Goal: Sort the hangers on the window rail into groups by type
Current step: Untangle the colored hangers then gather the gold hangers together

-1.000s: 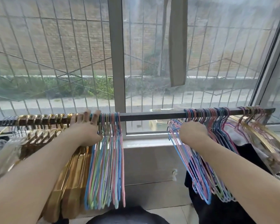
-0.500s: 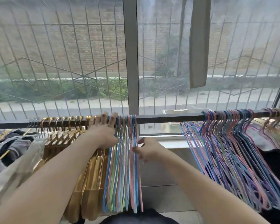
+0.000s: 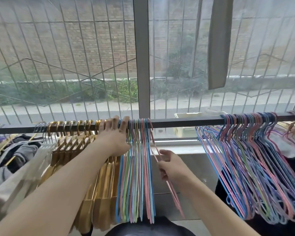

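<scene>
The left hand point(image 3: 115, 138) rests on the rail point(image 3: 186, 123), fingers straight and a little apart, between gold hangers point(image 3: 99, 193) and a colored bunch point(image 3: 136, 176); the right hand point(image 3: 171, 166) pinches one pink hanger point(image 3: 162, 169), hooked just beside that bunch; more colored hangers point(image 3: 255, 167) hang far right.

Two forearms enter from the lower edge of the head view, both bare along their whole visible length; no sleeve or cuff shows. The left hand point(image 3: 115, 138), at about ten o'clock from frame centre, carries no ring, watch or bracelet on the parts shown. The right hand point(image 3: 171, 165), at about five o'clock from centre, is likewise without jewellery or glove at wrist and fingers point(image 3: 163, 155). A dark rounded shape, blurred, sits at six o'clock on the bottom edge; whether it is the person's clothing cannot be told.
</scene>
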`<action>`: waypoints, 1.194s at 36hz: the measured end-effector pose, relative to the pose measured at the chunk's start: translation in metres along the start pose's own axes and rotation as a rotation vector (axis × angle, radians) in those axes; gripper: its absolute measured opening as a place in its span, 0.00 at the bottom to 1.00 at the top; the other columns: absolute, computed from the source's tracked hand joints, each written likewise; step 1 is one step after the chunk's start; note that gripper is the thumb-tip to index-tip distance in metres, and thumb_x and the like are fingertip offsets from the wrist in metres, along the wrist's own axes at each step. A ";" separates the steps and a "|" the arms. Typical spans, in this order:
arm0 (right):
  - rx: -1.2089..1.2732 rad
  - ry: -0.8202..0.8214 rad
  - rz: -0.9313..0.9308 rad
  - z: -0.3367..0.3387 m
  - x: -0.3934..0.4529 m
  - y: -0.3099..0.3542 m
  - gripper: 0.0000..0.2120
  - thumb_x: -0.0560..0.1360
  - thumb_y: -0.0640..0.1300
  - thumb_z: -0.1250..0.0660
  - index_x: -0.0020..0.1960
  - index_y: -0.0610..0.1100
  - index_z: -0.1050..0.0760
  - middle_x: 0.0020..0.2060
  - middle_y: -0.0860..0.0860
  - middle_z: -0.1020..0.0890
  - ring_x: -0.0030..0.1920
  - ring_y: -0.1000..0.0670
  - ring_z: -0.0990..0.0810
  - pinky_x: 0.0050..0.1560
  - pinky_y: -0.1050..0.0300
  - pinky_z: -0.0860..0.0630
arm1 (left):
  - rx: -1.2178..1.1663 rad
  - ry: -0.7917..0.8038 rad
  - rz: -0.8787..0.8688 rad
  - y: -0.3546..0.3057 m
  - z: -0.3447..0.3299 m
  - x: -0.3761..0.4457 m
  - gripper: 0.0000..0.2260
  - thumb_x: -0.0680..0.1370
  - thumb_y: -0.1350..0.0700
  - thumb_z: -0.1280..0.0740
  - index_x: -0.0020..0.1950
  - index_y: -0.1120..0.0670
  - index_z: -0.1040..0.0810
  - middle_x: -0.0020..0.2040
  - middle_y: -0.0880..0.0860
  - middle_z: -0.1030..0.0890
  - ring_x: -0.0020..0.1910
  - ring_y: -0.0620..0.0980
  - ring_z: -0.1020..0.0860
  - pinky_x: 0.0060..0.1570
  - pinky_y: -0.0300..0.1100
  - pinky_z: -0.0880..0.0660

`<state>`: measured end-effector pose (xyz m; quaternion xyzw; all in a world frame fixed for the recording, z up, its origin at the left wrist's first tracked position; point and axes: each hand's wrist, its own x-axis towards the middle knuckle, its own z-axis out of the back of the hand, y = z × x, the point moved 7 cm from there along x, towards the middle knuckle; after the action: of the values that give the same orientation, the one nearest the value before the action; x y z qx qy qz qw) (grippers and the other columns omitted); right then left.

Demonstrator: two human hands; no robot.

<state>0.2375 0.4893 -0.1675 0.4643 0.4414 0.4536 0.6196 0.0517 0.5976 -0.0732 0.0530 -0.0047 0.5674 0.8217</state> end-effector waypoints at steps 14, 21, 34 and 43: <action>0.764 0.375 0.249 0.075 -0.079 0.058 0.32 0.83 0.64 0.49 0.67 0.40 0.22 0.67 0.35 0.23 0.42 0.44 0.19 0.55 0.50 0.18 | 0.003 -0.014 0.003 0.002 -0.002 0.002 0.47 0.80 0.38 0.37 0.79 0.46 0.73 0.81 0.56 0.65 0.81 0.63 0.65 0.76 0.61 0.68; 0.722 0.254 0.522 0.092 -0.109 0.089 0.31 0.78 0.66 0.41 0.67 0.43 0.27 0.67 0.34 0.23 0.27 0.55 0.27 0.61 0.45 0.21 | 0.005 -0.029 0.001 0.002 -0.002 0.003 0.47 0.79 0.37 0.37 0.79 0.46 0.73 0.81 0.56 0.64 0.81 0.63 0.64 0.76 0.61 0.67; 0.327 -0.110 0.647 0.069 -0.065 0.154 0.26 0.79 0.54 0.37 0.72 0.41 0.31 0.62 0.41 0.19 0.28 0.60 0.24 0.39 0.57 0.18 | 0.016 -0.026 0.017 0.003 -0.002 0.001 0.47 0.79 0.37 0.36 0.79 0.46 0.71 0.79 0.56 0.63 0.81 0.64 0.62 0.78 0.62 0.65; 0.209 -0.136 0.425 0.056 -0.043 0.091 0.12 0.84 0.46 0.37 0.64 0.42 0.26 0.58 0.41 0.17 0.27 0.62 0.23 0.42 0.47 0.20 | 0.026 -0.011 0.021 -0.001 0.004 0.001 0.46 0.80 0.37 0.39 0.79 0.47 0.73 0.81 0.57 0.65 0.81 0.63 0.63 0.78 0.61 0.65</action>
<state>0.2692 0.4520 -0.0631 0.6378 0.3357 0.4932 0.4871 0.0532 0.5977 -0.0696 0.0670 -0.0024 0.5759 0.8148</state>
